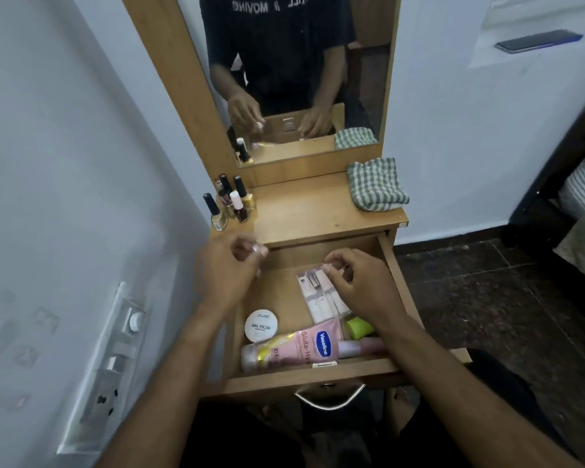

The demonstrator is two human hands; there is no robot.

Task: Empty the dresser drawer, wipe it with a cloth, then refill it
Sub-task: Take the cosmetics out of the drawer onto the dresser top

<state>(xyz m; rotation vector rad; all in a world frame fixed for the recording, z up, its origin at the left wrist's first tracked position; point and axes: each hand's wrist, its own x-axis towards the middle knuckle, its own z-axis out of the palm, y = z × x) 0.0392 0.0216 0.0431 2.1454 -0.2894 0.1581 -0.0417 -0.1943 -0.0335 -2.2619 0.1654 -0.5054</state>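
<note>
The wooden drawer stands pulled out below the dresser top. In it lie a clear packet of false nails, a white round nail-polish tub, a pink Vaseline tube, a pink bottle and a green-capped item. My right hand pinches the packet's top end inside the drawer. My left hand hovers at the drawer's back left corner and pinches a small pale, blurred item. A green checked cloth lies folded on the dresser top's right side.
Several nail polish bottles stand on the dresser top's left corner. A mirror rises behind. A switch panel is on the left wall, close to the drawer. A phone lies on a wall shelf. Dark floor lies to the right.
</note>
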